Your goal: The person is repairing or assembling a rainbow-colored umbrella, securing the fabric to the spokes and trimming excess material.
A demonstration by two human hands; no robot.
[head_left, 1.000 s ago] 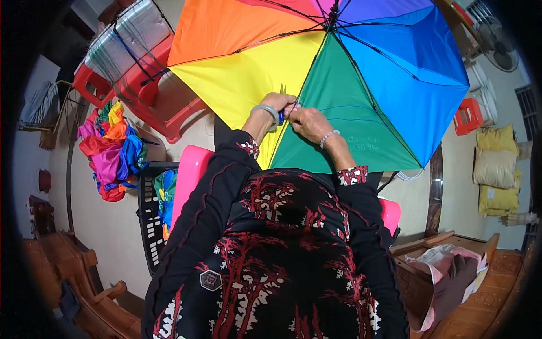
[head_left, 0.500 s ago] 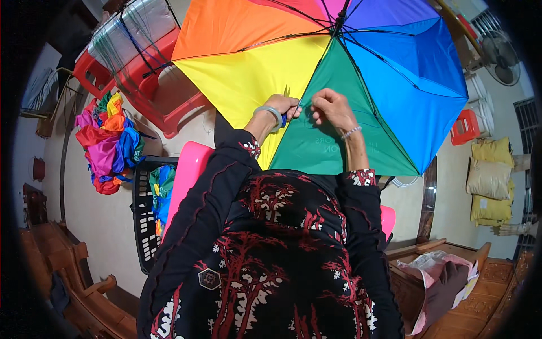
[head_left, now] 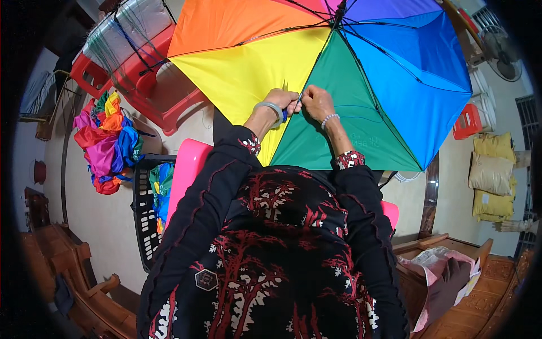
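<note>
An open rainbow umbrella [head_left: 271, 62] spreads before me, its inner side and black ribs facing me. At the seam between its yellow and green panels, my left hand [head_left: 282, 104] is closed, pinching the cloth by a rib. A dark pointed tip and a blue part show at that hand, perhaps small scissors. My right hand [head_left: 318, 104] is closed right beside it, fingertips pinched together at the same rib; what they hold is too small to make out. A thin dark thread [head_left: 361, 106] loops over the green panel to the right of this hand.
Folded colourful cloth [head_left: 110, 144] is heaped at the left, above a black basket [head_left: 145, 214] holding more. Red stools [head_left: 161, 96] stand at the far left, one under a silvery box. A pink chair [head_left: 192, 161] is under me. Yellow sacks [head_left: 492, 175] lie right.
My right hand has moved left and slightly up, its fingers now against the rib beside my left hand. The umbrella has shifted slightly; the thread shows more plainly across the green panel.
</note>
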